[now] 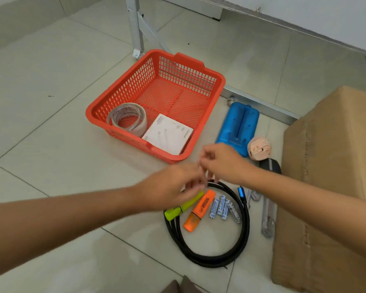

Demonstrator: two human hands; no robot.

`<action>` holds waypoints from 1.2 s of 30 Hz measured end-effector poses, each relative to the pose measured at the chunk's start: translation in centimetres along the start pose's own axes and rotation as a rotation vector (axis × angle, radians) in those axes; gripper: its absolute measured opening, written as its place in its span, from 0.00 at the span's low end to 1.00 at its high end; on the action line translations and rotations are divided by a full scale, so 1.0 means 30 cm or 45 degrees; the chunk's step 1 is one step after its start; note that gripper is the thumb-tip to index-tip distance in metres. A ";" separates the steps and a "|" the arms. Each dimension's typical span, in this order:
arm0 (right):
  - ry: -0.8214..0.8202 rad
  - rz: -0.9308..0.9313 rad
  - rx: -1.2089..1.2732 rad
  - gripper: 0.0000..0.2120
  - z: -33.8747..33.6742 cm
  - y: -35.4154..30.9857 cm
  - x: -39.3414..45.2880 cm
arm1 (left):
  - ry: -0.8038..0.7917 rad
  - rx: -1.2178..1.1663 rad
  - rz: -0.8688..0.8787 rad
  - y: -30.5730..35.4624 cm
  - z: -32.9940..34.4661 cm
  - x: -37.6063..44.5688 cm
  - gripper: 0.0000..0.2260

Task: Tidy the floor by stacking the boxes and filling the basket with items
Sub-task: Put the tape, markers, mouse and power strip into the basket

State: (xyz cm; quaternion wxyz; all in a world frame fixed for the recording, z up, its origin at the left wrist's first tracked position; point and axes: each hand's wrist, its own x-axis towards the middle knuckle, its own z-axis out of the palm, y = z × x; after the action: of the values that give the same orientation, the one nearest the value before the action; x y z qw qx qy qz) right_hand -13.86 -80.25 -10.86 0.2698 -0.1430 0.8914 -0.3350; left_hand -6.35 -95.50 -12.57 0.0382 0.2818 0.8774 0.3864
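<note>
The orange basket [118,92] stands on the tiled floor and holds a roll of tape [127,119] and a small white box [168,134]. My left hand [173,187] and my right hand [222,161] meet fingertip to fingertip just in front of the basket, above a coiled black cable [207,259]. Both are motion-blurred with fingers curled, and I cannot make out anything between them. Inside the coil lie a yellow-green highlighter [184,206], an orange highlighter [200,210] and several batteries [222,207]. A large cardboard box [330,176] stands at the right.
A blue ice pack [239,127], a pinkish round object [259,148] and a dark object [270,166] lie right of the basket. A metal tool [267,218] lies beside the box. A metal table leg [135,28] and floor rail [262,106] run behind.
</note>
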 end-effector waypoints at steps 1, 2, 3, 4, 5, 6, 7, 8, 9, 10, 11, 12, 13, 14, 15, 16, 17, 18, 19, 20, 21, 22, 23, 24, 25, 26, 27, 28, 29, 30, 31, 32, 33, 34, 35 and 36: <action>-0.100 0.121 0.014 0.09 0.014 0.027 -0.034 | -0.099 -0.023 -0.066 0.014 0.051 -0.020 0.07; -0.186 0.249 0.030 0.09 0.029 0.055 -0.063 | -0.152 0.002 -0.149 0.015 0.097 -0.035 0.10; -0.263 0.381 0.046 0.09 0.046 0.086 -0.086 | -0.185 0.073 -0.252 0.009 0.135 -0.041 0.13; -0.333 0.507 0.056 0.09 0.061 0.116 -0.104 | -0.221 0.194 -0.363 0.007 0.160 -0.037 0.15; -0.389 0.609 0.052 0.09 0.077 0.141 -0.119 | -0.274 0.362 -0.450 0.013 0.175 -0.022 0.17; -0.429 0.677 0.036 0.10 0.091 0.161 -0.130 | -0.327 0.527 -0.493 0.025 0.187 -0.002 0.18; -0.455 0.711 0.018 0.11 0.105 0.173 -0.138 | -0.376 0.657 -0.505 0.037 0.202 0.018 0.20; -0.473 0.721 -0.002 0.11 0.117 0.175 -0.141 | -0.407 0.744 -0.507 0.048 0.219 0.035 0.21; -0.494 0.726 -0.015 0.12 0.127 0.169 -0.143 | -0.422 0.804 -0.518 0.054 0.240 0.046 0.22; -0.517 0.739 -0.018 0.13 0.134 0.158 -0.141 | -0.425 0.846 -0.541 0.058 0.260 0.052 0.22; -0.536 0.771 -0.005 0.14 0.140 0.147 -0.135 | -0.432 0.875 -0.583 0.060 0.279 0.054 0.22; -0.545 0.819 0.030 0.15 0.145 0.139 -0.127 | -0.451 0.896 -0.632 0.061 0.296 0.055 0.22; -0.543 0.877 0.090 0.15 0.150 0.133 -0.121 | -0.472 0.918 -0.670 0.061 0.311 0.054 0.21; -0.530 0.935 0.163 0.15 0.155 0.127 -0.117 | -0.494 0.943 -0.692 0.061 0.320 0.053 0.21; -0.516 0.973 0.237 0.15 0.160 0.123 -0.116 | -0.511 0.963 -0.700 0.060 0.323 0.055 0.19; -0.505 0.983 0.308 0.15 0.165 0.119 -0.120 | -0.528 0.976 -0.694 0.058 0.321 0.054 0.18; -0.496 0.970 0.371 0.14 0.171 0.115 -0.125 | -0.552 0.980 -0.680 0.056 0.317 0.054 0.16; -0.490 0.946 0.420 0.13 0.173 0.110 -0.130 | -0.582 0.968 -0.674 0.059 0.307 0.052 0.15; -0.494 0.910 0.457 0.14 0.170 0.103 -0.136 | -0.611 0.927 -0.685 0.067 0.294 0.051 0.15; -0.514 0.871 0.491 0.15 0.162 0.090 -0.141 | -0.627 0.843 -0.719 0.080 0.277 0.050 0.16; -0.545 0.833 0.527 0.15 0.145 0.074 -0.144 | -0.610 0.697 -0.782 0.092 0.256 0.050 0.17; -0.567 0.793 0.570 0.15 0.121 0.051 -0.145 | -0.579 0.500 -0.862 0.107 0.222 0.054 0.18; -0.574 0.747 0.621 0.14 0.091 0.026 -0.145 | -0.526 0.290 -0.917 0.123 0.177 0.062 0.18; -0.560 0.685 0.673 0.12 0.055 -0.005 -0.144 | -0.451 0.119 -0.925 0.132 0.125 0.075 0.18; -0.519 0.605 0.723 0.12 0.019 -0.035 -0.138 | -0.366 0.019 -0.890 0.131 0.071 0.097 0.18; -0.455 0.514 0.773 0.12 -0.018 -0.066 -0.127 | -0.286 -0.025 -0.842 0.125 0.013 0.123 0.18; -0.379 0.426 0.828 0.12 -0.052 -0.094 -0.107 | -0.197 -0.030 -0.790 0.113 -0.045 0.157 0.18; -0.302 0.348 0.891 0.11 -0.082 -0.122 -0.081 | -0.106 -0.014 -0.736 0.098 -0.099 0.190 0.18; -0.230 0.285 0.946 0.10 -0.107 -0.146 -0.046 | -0.026 0.008 -0.686 0.073 -0.146 0.225 0.17; -0.169 0.241 0.978 0.09 -0.126 -0.163 -0.005 | 0.043 0.031 -0.635 0.037 -0.188 0.259 0.18; -0.113 0.217 0.982 0.08 -0.139 -0.175 0.041 | 0.079 0.068 -0.581 -0.009 -0.223 0.289 0.19; -0.050 0.213 0.962 0.07 -0.146 -0.180 0.085 | 0.070 0.140 -0.543 -0.061 -0.254 0.309 0.21; 0.018 0.220 0.921 0.06 -0.150 -0.181 0.125 | 0.031 0.241 -0.533 -0.123 -0.279 0.321 0.22; 0.083 0.227 0.860 0.06 -0.146 -0.174 0.167 | -0.018 0.359 -0.552 -0.187 -0.299 0.326 0.23; 0.135 0.222 0.784 0.05 -0.141 -0.165 0.205 | -0.071 0.471 -0.591 -0.243 -0.315 0.326 0.23; 0.186 0.202 0.678 0.05 -0.134 -0.153 0.239 | -0.120 0.557 -0.626 -0.288 -0.323 0.325 0.23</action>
State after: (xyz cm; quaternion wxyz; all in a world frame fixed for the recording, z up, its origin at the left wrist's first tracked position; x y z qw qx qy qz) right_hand -21.68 -84.67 -8.01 0.2584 0.0277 0.7976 -0.5443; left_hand -21.31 -101.43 -10.38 0.1094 0.0806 0.9786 0.1545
